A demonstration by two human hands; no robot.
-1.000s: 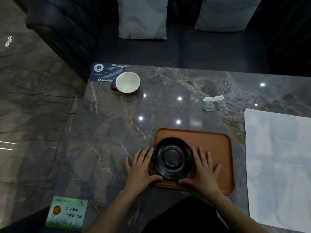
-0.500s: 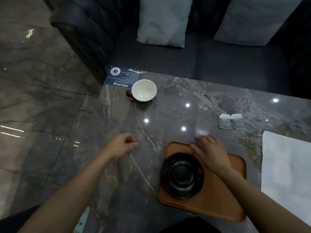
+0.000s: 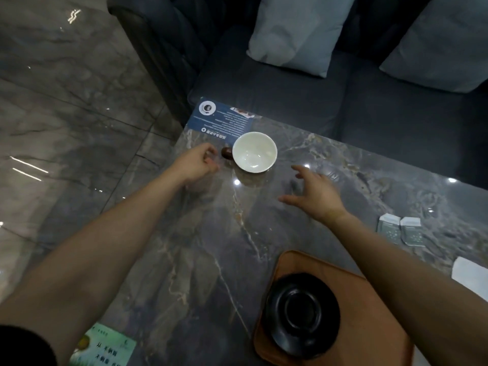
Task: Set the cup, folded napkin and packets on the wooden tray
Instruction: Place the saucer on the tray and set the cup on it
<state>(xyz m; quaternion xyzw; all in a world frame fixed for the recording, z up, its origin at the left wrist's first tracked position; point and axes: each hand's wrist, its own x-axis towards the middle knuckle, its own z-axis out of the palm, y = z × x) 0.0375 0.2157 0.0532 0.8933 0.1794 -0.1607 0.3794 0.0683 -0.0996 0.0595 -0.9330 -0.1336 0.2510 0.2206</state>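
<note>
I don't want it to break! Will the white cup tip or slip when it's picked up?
The cup looks like glazed ceramic, so probably stiff, breakable and a bit slippery. Its wide bowl may tip if lifted only by the small handle, near the left hand.

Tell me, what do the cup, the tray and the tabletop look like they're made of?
Cup: probably glazed ceramic, with a glossy white inside and a brown handle. Tray: looks like wood or wood-look board, a matte, even orange-brown with rounded corners; grain is too faint to confirm. Tabletop: polished marble or a marble-look slab, grey with pale veins and mirror-like light reflections.
</note>
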